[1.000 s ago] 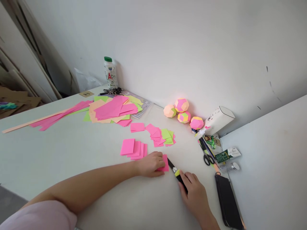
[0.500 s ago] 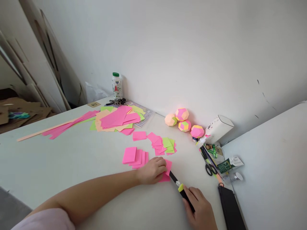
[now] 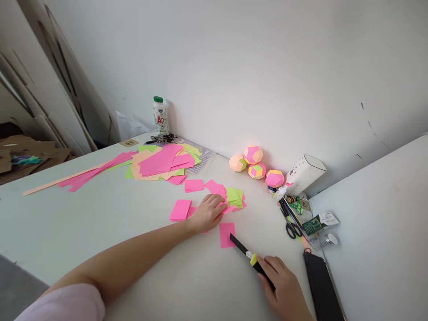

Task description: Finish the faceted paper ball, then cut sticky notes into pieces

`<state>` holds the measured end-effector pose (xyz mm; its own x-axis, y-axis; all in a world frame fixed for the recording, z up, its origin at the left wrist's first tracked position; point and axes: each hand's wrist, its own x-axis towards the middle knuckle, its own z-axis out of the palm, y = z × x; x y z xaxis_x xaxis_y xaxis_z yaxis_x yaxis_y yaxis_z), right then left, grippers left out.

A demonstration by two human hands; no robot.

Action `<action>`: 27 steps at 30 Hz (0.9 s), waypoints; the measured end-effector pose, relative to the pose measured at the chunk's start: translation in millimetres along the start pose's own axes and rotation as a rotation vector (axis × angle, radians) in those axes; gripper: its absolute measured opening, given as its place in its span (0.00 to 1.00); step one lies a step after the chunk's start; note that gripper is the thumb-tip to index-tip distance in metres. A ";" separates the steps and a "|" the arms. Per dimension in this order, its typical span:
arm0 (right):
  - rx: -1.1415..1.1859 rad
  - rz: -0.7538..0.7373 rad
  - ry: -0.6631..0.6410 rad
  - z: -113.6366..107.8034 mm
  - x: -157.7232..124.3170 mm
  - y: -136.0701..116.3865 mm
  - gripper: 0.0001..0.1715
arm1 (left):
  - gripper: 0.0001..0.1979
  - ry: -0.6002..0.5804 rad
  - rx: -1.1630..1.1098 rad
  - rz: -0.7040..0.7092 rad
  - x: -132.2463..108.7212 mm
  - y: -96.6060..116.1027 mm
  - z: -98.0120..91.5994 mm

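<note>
My right hand point(image 3: 282, 287) is wrapped round a black and yellow utility knife point(image 3: 262, 269); its dark blade is extended, the tip over a single pink paper point(image 3: 226, 236) on the table. Farther back, my left hand point(image 3: 207, 213) rests with bent fingers at the near edge of a scattered group of pink slips point(image 3: 214, 187). Whether it pinches a slip cannot be made out. Green slips point(image 3: 234, 197) lie just right of its fingertips. A folded pink stack point(image 3: 180, 210) sits left of this hand, with more pink slips partly hidden under the hand.
A heap of coloured paper point(image 3: 157, 162), long strips point(image 3: 96, 171), keys point(image 3: 163, 138) and a bottle point(image 3: 161, 117) are at the back left. Paper balls point(image 3: 253, 154) stand by the wall. Scissors point(image 3: 293, 229), a tube point(image 3: 319, 222) and a black case point(image 3: 323, 287) lie right.
My left hand has left the pink paper near the blade and moved back to the scattered slips. One pink paper now lies uncovered, and the blade tip has shifted slightly left over it.
</note>
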<state>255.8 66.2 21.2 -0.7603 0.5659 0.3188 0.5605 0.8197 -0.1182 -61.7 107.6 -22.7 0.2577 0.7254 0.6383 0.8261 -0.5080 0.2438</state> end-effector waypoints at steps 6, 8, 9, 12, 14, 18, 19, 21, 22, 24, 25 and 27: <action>-0.020 0.013 -0.014 -5.0 -2.8 10.7 0.20 | 0.12 -0.020 -0.053 0.006 -3.4 13.0 1.3; -0.028 0.011 -0.026 -4.1 -3.1 11.1 0.20 | 0.13 0.044 -0.013 -0.009 -3.8 12.0 -0.6; -0.030 0.009 -0.035 -3.5 -3.1 10.9 0.20 | 0.13 0.082 0.019 -0.019 -3.8 10.6 -1.9; -0.029 0.006 -0.059 -2.4 -3.1 9.9 0.20 | 0.12 0.146 0.169 -0.074 -2.8 3.0 -5.1; -0.026 0.015 -0.074 -2.1 -3.3 9.7 0.20 | 0.12 0.149 0.253 -0.122 -1.7 -3.2 -5.5; 0.003 0.031 -0.115 -3.3 -4.6 11.1 0.21 | 0.14 0.137 0.280 -0.155 0.4 -6.7 -3.9; 0.016 0.035 -0.126 -4.1 -5.0 12.0 0.21 | 0.15 0.115 0.241 -0.123 0.5 -4.2 -3.7; 0.040 0.045 -0.142 -6.6 -6.1 14.9 0.21 | 0.17 0.028 0.080 -0.016 0.2 3.8 -4.3; 0.047 0.052 -0.145 -8.3 -6.8 17.0 0.21 | 0.17 -0.044 -0.031 0.047 -0.3 8.5 -4.9; 0.055 0.070 -0.150 -11.9 -8.2 22.2 0.21 | 0.15 -0.207 -0.229 0.146 -1.5 17.3 -6.5; 0.057 0.079 -0.152 -13.8 -9.1 25.2 0.20 | 0.14 -0.272 -0.284 0.177 -2.0 20.6 -7.4; 0.056 0.095 -0.151 -16.8 -10.8 31.0 0.20 | 0.12 -0.342 -0.302 0.204 -2.5 24.8 -9.4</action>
<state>286.9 83.9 29.9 -0.7475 0.6448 0.1595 0.6166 0.7629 -0.1944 -46.5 88.8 -11.3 0.5901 0.6823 0.4314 0.5726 -0.7305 0.3721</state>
